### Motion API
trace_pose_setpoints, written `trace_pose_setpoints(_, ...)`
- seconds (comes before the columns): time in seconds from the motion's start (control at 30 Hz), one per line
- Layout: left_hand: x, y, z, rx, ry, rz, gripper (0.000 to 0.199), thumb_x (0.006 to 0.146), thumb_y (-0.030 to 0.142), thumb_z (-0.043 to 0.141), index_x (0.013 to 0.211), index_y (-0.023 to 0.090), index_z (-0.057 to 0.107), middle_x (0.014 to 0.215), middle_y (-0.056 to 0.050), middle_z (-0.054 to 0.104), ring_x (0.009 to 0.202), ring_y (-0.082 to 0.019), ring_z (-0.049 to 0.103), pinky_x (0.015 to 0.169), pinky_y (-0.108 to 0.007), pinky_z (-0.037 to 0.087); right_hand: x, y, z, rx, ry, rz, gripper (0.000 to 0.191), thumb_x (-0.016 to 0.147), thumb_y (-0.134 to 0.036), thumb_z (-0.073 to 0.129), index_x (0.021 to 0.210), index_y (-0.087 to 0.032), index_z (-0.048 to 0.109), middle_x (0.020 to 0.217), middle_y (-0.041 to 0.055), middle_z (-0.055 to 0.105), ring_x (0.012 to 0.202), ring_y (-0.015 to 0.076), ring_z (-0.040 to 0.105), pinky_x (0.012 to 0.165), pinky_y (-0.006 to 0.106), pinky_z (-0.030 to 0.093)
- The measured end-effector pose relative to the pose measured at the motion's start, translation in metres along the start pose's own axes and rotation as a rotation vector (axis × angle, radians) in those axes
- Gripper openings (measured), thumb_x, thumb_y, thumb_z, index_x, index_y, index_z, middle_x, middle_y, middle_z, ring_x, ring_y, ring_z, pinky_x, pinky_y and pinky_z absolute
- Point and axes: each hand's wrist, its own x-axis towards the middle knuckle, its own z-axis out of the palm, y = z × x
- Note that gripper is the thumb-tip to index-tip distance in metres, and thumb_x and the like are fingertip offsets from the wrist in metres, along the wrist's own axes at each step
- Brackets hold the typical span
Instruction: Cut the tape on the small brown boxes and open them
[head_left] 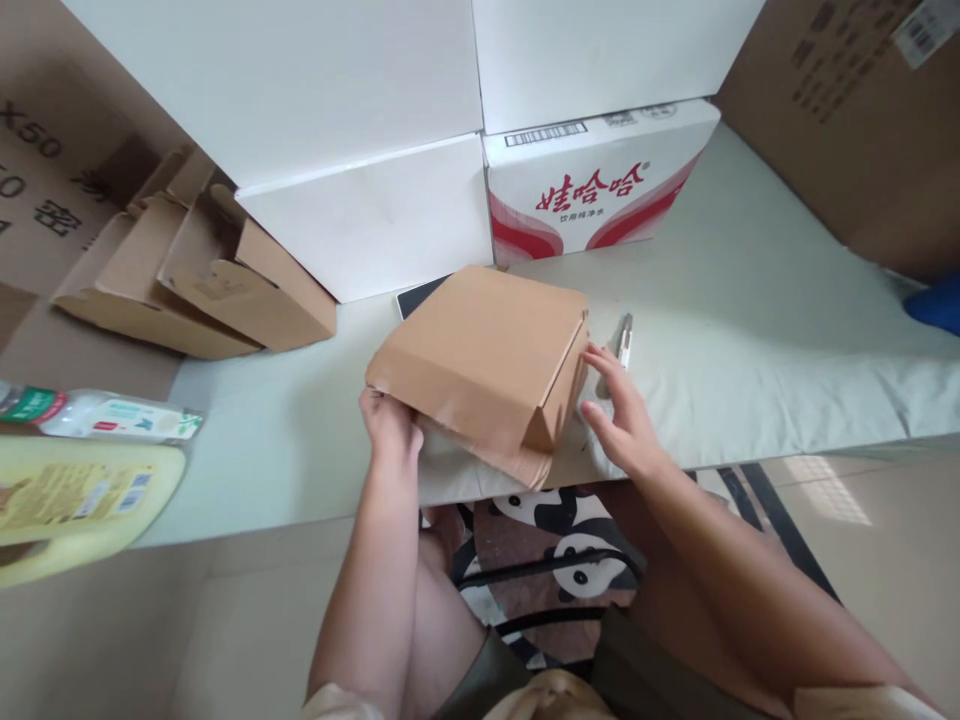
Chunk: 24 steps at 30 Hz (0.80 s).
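Observation:
A brown cardboard box [480, 350] is tilted above the front part of the table, its lid folded over and a flap jutting toward me. My left hand [390, 420] grips its near left corner, with the fingers partly hidden beneath the cardboard. Beside the box's right side, my right hand [619, 410] is open, thumb and fingers apart, the fingertips at or very near the side panel. A utility knife [625, 340] lies on the cloth just beyond that hand. Behind the box, a dark flat item with a white edge [421, 297] is mostly covered.
Folded cardboard boxes [225, 270] stand at the left, above a plastic bottle [105, 415] and a yellow jug [90, 500]. White boxes [367, 220] and a red-and-white carton [600, 190] line the back. A large carton [855, 130] stands right. The pale tablecloth [750, 380] ends near my lap.

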Motion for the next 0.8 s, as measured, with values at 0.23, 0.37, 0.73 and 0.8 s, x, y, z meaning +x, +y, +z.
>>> trace_pose_setpoints(0.23, -0.02, -0.013, 0.02, -0.044, -0.026, 0.057, 0.028, 0.061, 0.025, 0.084, 0.086, 0.022, 0.074, 0.088, -0.002, 0.077, 0.087, -0.018, 0.074, 0.079, -0.028, 0.059, 0.003, -0.011, 0.012, -0.122, -0.094, 0.149, 0.107, 0.082, -0.056, 0.074, 0.166, -0.023, 0.017, 0.17, 0.0218, 0.033, 0.156, 0.0435, 0.036, 0.12, 0.066, 0.04)
trace_pose_setpoints(0.37, -0.027, -0.01, 0.026, -0.02, -0.097, 0.084, 0.034, 0.058, 0.022, 0.082, 0.091, 0.022, 0.079, 0.095, -0.003, 0.079, 0.091, -0.019, 0.074, 0.079, -0.026, 0.059, 0.007, -0.018, 0.006, -0.076, -0.028, 0.297, 0.098, 0.082, -0.05, 0.074, 0.162, -0.028, 0.021, 0.156, 0.0195, 0.053, 0.13, 0.0449, 0.063, 0.097, 0.062, 0.058)
trace_pose_setpoints(0.73, -0.028, -0.016, 0.025, -0.1, -0.081, -0.043, 0.042, 0.061, 0.021, 0.086, 0.102, 0.026, 0.078, 0.096, -0.003, 0.079, 0.09, -0.021, 0.075, 0.077, -0.029, 0.06, 0.001, -0.01, 0.01, -0.158, 0.096, 0.133, 0.091, 0.082, -0.037, 0.07, 0.16, -0.03, 0.024, 0.147, 0.0198, 0.061, 0.116, 0.041, 0.071, 0.088, 0.06, 0.063)
trace_pose_setpoints(0.8, -0.02, -0.016, 0.021, -0.133, -0.04, -0.073, 0.034, 0.065, 0.024, 0.085, 0.098, 0.024, 0.077, 0.094, -0.003, 0.079, 0.094, -0.021, 0.075, 0.08, -0.029, 0.06, -0.001, -0.007, 0.01, -0.114, 0.096, 0.009, 0.081, 0.085, -0.03, 0.065, 0.158, -0.029, 0.032, 0.151, 0.0171, 0.059, 0.127, 0.0373, 0.067, 0.099, 0.058, 0.062)
